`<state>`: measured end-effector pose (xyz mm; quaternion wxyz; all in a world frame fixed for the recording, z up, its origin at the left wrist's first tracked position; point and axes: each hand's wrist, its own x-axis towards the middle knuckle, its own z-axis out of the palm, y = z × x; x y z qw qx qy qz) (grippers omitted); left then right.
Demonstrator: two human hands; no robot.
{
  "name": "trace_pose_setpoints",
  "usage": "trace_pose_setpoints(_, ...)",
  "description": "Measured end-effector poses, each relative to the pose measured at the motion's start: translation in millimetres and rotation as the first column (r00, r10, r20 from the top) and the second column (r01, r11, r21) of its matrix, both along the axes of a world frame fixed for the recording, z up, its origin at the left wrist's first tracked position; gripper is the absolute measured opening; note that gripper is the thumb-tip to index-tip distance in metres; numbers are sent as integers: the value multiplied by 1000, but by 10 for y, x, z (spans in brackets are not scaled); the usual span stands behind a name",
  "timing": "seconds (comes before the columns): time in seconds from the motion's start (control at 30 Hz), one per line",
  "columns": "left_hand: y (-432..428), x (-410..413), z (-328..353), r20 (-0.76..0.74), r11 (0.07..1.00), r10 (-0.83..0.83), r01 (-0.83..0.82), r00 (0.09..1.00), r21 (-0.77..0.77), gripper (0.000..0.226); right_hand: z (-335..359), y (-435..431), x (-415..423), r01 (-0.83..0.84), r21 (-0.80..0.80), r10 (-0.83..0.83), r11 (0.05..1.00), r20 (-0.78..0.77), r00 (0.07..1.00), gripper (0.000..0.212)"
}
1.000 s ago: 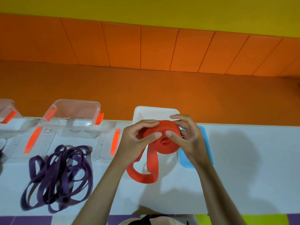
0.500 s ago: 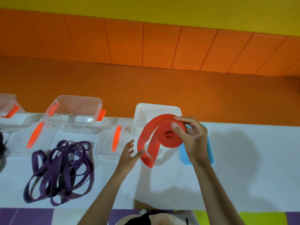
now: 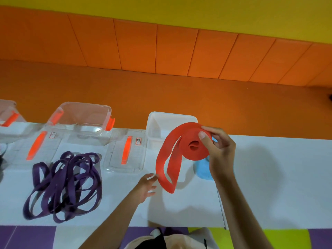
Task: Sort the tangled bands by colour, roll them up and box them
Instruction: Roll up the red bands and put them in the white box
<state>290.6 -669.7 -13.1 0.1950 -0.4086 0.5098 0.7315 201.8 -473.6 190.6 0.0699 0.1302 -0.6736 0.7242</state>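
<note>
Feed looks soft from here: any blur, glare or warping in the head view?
Head view: left hand slightly motion-blurred; red band and right hand sharp; soft shadows on the white table beside that arm; wide-angle skews the wall panels; no harsh glare.

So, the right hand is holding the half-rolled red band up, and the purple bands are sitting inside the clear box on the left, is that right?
Not quite. The head view shows that the purple bands are not inside the clear box. They lie in a loose tangle on the white table in front of it. The right hand does hold the half-rolled red band up.
</note>
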Motion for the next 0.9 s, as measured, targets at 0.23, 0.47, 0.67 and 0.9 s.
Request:
trace_pose_setpoints(0.23, 75, -17, -106, -146, 975, 147, -119, 978, 188, 30, -45, 180, 20, 45, -1, -45, 999, -4, 999, 17)
trace_pose_setpoints(0.47, -141, 275, -219, -184, 920, 248, -171, 951, 352, 40, -278, 355, 2, 273, 172, -280, 946, 12, 960, 19)
trace_pose_setpoints(0.67, -269, 402, -187, -166, 870, 370, -278, 914, 407, 28, -424, 381, -23, 333, 235, -349, 913, 29, 937, 14)
trace_pose_setpoints(0.9, -368, 611, -148, -168, 967, 247, -233, 954, 102, 46, -369, 384, 11, 232, 194, -234, 953, -11, 972, 16)
